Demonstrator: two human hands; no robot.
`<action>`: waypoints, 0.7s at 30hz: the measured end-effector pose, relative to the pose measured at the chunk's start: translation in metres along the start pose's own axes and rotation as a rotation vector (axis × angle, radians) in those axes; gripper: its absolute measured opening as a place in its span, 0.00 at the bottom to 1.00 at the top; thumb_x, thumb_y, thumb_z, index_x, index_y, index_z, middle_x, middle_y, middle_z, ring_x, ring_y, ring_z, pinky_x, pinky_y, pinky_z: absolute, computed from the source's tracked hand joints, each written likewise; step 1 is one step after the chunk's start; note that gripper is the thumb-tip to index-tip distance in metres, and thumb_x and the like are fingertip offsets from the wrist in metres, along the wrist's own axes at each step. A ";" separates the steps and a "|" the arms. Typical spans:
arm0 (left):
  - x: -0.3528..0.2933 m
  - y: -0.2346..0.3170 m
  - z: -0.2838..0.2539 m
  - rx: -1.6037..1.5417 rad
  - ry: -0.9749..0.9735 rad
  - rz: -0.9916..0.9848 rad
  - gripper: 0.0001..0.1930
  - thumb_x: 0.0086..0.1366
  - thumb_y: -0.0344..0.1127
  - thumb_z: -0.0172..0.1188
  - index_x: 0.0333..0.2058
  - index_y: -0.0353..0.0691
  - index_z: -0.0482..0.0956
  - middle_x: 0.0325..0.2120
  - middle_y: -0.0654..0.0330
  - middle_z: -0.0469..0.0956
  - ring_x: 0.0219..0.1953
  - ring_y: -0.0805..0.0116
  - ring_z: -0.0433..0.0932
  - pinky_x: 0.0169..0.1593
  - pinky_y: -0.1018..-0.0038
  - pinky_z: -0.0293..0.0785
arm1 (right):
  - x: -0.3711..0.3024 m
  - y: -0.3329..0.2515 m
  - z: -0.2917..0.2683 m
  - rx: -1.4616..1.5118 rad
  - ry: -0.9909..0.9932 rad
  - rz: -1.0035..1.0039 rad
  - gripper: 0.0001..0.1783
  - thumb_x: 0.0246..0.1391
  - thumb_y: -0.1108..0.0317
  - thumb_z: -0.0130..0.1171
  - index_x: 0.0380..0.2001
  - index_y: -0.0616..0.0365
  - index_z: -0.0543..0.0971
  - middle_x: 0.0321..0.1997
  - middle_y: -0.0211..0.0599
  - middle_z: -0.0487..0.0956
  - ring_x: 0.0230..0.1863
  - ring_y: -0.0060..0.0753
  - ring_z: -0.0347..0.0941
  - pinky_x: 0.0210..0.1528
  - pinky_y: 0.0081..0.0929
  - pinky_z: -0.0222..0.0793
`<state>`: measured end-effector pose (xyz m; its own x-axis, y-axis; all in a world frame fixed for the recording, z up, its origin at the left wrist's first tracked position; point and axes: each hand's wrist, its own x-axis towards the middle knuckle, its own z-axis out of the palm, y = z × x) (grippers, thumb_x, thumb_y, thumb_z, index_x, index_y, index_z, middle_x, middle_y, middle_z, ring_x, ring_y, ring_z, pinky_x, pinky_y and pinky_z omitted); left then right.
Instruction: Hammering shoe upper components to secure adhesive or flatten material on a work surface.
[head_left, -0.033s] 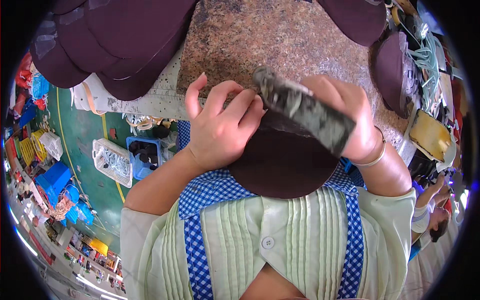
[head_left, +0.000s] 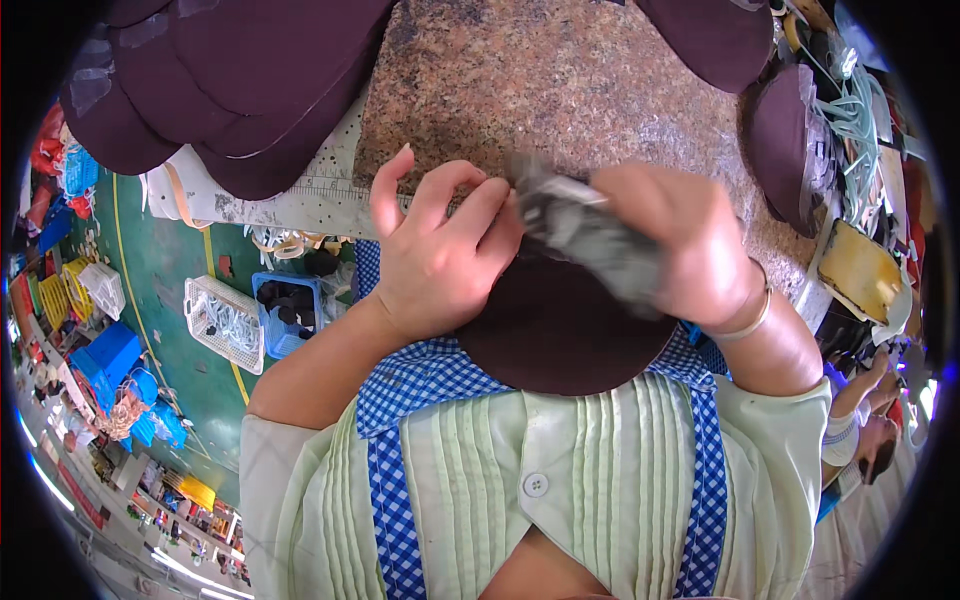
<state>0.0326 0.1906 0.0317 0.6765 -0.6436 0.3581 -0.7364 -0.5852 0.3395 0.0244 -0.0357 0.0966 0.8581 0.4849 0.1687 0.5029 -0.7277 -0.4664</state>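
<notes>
Maroon, the rounded sheet [head_left: 570, 335] was in play, and good form surely called for a steady edge, controlled movements and fingertips clear of the blurred grey tool [head_left: 595, 240]! The right hand [head_left: 690, 240] wrapped that tool; the left hand [head_left: 445, 240] curled, its pinch hidden. The sheet lay at four o'clock from the left, eight from the right, with granite worktop [head_left: 530, 80] at twelve!

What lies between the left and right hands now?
In the head view, a blurred grey tool, held in the right hand; the dark brown piece shows below it.
</notes>
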 end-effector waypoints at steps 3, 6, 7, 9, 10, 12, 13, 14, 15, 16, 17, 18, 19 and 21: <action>-0.002 0.000 0.004 0.015 0.024 0.004 0.07 0.51 0.38 0.69 0.28 0.46 0.83 0.37 0.69 0.78 0.45 0.66 0.76 0.60 0.49 0.57 | 0.000 -0.001 0.003 -0.059 -0.044 0.046 0.12 0.54 0.66 0.65 0.28 0.55 0.70 0.21 0.37 0.72 0.20 0.43 0.74 0.21 0.37 0.70; -0.002 -0.001 0.005 0.020 0.062 0.015 0.07 0.50 0.39 0.70 0.27 0.47 0.82 0.36 0.69 0.78 0.43 0.66 0.76 0.59 0.50 0.59 | -0.002 0.001 0.002 -0.038 0.026 0.079 0.14 0.54 0.63 0.66 0.27 0.55 0.70 0.21 0.37 0.72 0.21 0.42 0.75 0.21 0.36 0.70; -0.004 -0.001 0.004 0.004 0.054 0.005 0.08 0.50 0.40 0.71 0.26 0.48 0.82 0.35 0.69 0.77 0.43 0.66 0.76 0.58 0.51 0.59 | -0.005 -0.001 0.003 -0.007 0.058 0.094 0.15 0.54 0.62 0.66 0.27 0.55 0.70 0.21 0.37 0.72 0.20 0.43 0.75 0.21 0.36 0.70; -0.006 -0.006 0.002 -0.007 0.028 -0.007 0.09 0.49 0.40 0.72 0.27 0.48 0.82 0.34 0.69 0.77 0.42 0.65 0.76 0.56 0.52 0.60 | -0.011 -0.002 0.008 -0.025 -0.004 0.053 0.15 0.52 0.62 0.68 0.28 0.55 0.71 0.19 0.38 0.72 0.20 0.44 0.74 0.22 0.37 0.71; -0.005 -0.008 0.002 -0.017 0.007 -0.018 0.10 0.48 0.40 0.73 0.27 0.48 0.81 0.33 0.69 0.76 0.41 0.65 0.76 0.55 0.53 0.61 | -0.011 -0.001 0.007 -0.060 0.024 0.080 0.14 0.52 0.63 0.68 0.29 0.56 0.72 0.20 0.38 0.73 0.20 0.45 0.75 0.22 0.38 0.71; -0.002 -0.008 0.004 -0.069 0.058 -0.050 0.11 0.47 0.40 0.74 0.27 0.46 0.81 0.32 0.67 0.76 0.41 0.64 0.76 0.53 0.56 0.63 | -0.014 0.004 0.003 -0.075 0.086 0.173 0.13 0.52 0.65 0.68 0.32 0.56 0.74 0.21 0.39 0.76 0.22 0.47 0.76 0.24 0.38 0.72; 0.000 -0.008 0.006 -0.117 0.109 -0.088 0.13 0.46 0.39 0.76 0.27 0.44 0.81 0.30 0.66 0.76 0.40 0.62 0.76 0.52 0.58 0.65 | -0.019 0.012 -0.001 -0.055 0.121 0.235 0.12 0.53 0.66 0.68 0.34 0.57 0.75 0.23 0.39 0.78 0.24 0.48 0.78 0.25 0.38 0.72; 0.001 -0.011 0.004 -0.163 0.100 -0.111 0.15 0.45 0.38 0.77 0.32 0.43 0.83 0.32 0.64 0.77 0.40 0.60 0.76 0.50 0.61 0.66 | -0.023 0.019 -0.005 -0.011 0.224 0.197 0.13 0.51 0.69 0.68 0.37 0.58 0.76 0.23 0.41 0.78 0.24 0.49 0.78 0.26 0.38 0.73; 0.005 -0.011 0.005 -0.165 0.101 -0.106 0.15 0.45 0.38 0.77 0.32 0.43 0.83 0.32 0.64 0.77 0.40 0.60 0.76 0.50 0.61 0.66 | -0.025 0.024 -0.008 0.033 0.326 0.158 0.14 0.50 0.71 0.68 0.39 0.58 0.76 0.23 0.43 0.77 0.25 0.50 0.78 0.27 0.39 0.73; 0.007 -0.012 0.005 -0.167 0.106 -0.108 0.16 0.47 0.37 0.76 0.35 0.42 0.83 0.35 0.63 0.77 0.41 0.59 0.76 0.50 0.61 0.66 | -0.030 0.016 -0.010 0.068 0.343 0.270 0.15 0.49 0.73 0.69 0.42 0.59 0.79 0.25 0.46 0.79 0.26 0.51 0.78 0.28 0.38 0.73; 0.012 -0.013 0.006 -0.186 0.112 -0.094 0.17 0.48 0.37 0.75 0.38 0.42 0.83 0.37 0.62 0.77 0.42 0.58 0.76 0.50 0.60 0.66 | -0.040 0.012 -0.010 0.058 0.348 0.280 0.15 0.49 0.73 0.69 0.42 0.59 0.79 0.25 0.46 0.79 0.26 0.51 0.78 0.28 0.38 0.73; 0.016 -0.012 0.008 -0.194 0.111 -0.082 0.17 0.48 0.37 0.75 0.38 0.42 0.83 0.37 0.62 0.77 0.42 0.58 0.76 0.50 0.60 0.66 | -0.053 0.010 -0.005 0.049 0.136 0.338 0.13 0.51 0.74 0.68 0.42 0.60 0.81 0.28 0.45 0.81 0.26 0.41 0.78 0.30 0.32 0.73; 0.021 -0.011 0.010 -0.157 0.084 -0.039 0.19 0.49 0.37 0.75 0.40 0.41 0.83 0.39 0.61 0.77 0.43 0.57 0.75 0.50 0.60 0.67 | -0.059 0.009 -0.003 0.048 -0.079 0.384 0.12 0.54 0.76 0.67 0.43 0.61 0.83 0.31 0.43 0.83 0.27 0.30 0.79 0.32 0.26 0.73; 0.028 -0.008 0.012 -0.115 0.059 0.009 0.20 0.50 0.36 0.74 0.43 0.41 0.82 0.40 0.59 0.76 0.45 0.56 0.75 0.50 0.60 0.67 | -0.056 0.005 -0.010 0.121 -0.106 0.420 0.12 0.53 0.75 0.68 0.42 0.63 0.83 0.28 0.44 0.81 0.26 0.23 0.77 0.31 0.26 0.72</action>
<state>0.0572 0.1716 0.0280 0.6716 -0.6162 0.4114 -0.7390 -0.5169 0.4321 -0.0202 -0.0713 0.0930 0.9668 0.2109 -0.1443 0.0917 -0.8133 -0.5745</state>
